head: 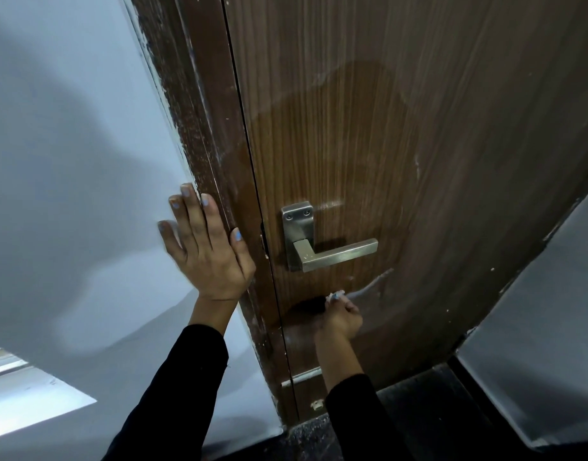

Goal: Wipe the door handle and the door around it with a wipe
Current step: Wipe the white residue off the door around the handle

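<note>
A brushed-metal lever door handle [322,245] on its plate sits on the brown wooden door [402,128]. Just below the handle, my right hand [340,316] presses a small white wipe [335,295] against the door; only a scrap of the wipe shows past my fingertips. A damp, darker patch spreads over the wood above and around the handle. My left hand [202,244] lies flat with fingers spread on the white wall and the edge of the door frame, left of the handle.
The brown door frame [212,161], scuffed with white paint marks, runs along the door's left side. A white wall [69,161] fills the left. Dark floor [419,410] lies below, with a grey wall [535,344] at the right.
</note>
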The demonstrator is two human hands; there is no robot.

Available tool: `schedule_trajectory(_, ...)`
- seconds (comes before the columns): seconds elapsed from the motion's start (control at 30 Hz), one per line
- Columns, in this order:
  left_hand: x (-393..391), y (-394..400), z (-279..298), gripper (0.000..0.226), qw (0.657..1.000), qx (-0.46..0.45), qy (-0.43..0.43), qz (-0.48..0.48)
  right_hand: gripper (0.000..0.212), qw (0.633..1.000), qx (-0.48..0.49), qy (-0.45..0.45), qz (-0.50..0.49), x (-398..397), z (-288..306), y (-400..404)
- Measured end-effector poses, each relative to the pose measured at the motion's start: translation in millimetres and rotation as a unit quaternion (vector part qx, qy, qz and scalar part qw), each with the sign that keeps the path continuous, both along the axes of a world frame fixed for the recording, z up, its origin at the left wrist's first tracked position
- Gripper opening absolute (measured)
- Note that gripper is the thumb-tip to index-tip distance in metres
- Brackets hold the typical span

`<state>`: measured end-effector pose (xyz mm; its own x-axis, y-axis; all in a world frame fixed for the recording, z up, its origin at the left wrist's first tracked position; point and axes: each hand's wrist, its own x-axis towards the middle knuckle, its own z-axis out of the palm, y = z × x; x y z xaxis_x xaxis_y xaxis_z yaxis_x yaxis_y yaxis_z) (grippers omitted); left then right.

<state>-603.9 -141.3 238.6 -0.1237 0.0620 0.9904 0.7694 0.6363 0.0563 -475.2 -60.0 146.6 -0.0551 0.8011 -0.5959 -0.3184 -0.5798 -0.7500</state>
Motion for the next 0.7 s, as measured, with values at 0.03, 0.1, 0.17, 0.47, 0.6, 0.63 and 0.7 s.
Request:
schedule_trajectory(0.03, 0, 0, 0, 0.058, 1.0, -0.004, -0.011, 0.0, 0.016, 1.0, 0.009, 0.011, -0.02, -5, 1, -1)
schedule_trajectory(0.1, 3, 0, -1, 0.058, 1.0, -0.008, -0.008, -0.01, 0.013, 1.0, 0.018, 0.021, 0.007, -9, -2, -9)
schedule_trajectory(0.17, -1, 1, -2, 0.06, 1.0, -0.003, -0.003, -0.008, 0.015, 0.998, -0.011, 0.009, 0.053, -5, -13, -13)
schedule_trajectory(0.47, -5, 4, -3, 0.061, 1.0, 0.008, 0.013, -0.017, 0.017, 0.997, 0.0, 0.018, -0.073, 5, -1, 31)
schedule_trajectory(0.6, -4, 3, -3, 0.061, 1.0, 0.004, 0.017, -0.018, 0.018, 0.999, -0.019, 0.004, -0.037, 9, -8, 26)
schedule_trajectory(0.63, -4, 3, -3, 0.062, 1.0, 0.003, 0.018, -0.016, 0.02, 0.999, -0.029, 0.01, -0.013, 10, -10, 25)
schedule_trajectory(0.7, -5, 3, -3, 0.062, 1.0, 0.002, 0.018, -0.015, 0.021, 1.0, -0.026, 0.017, 0.0, 13, -9, 25)
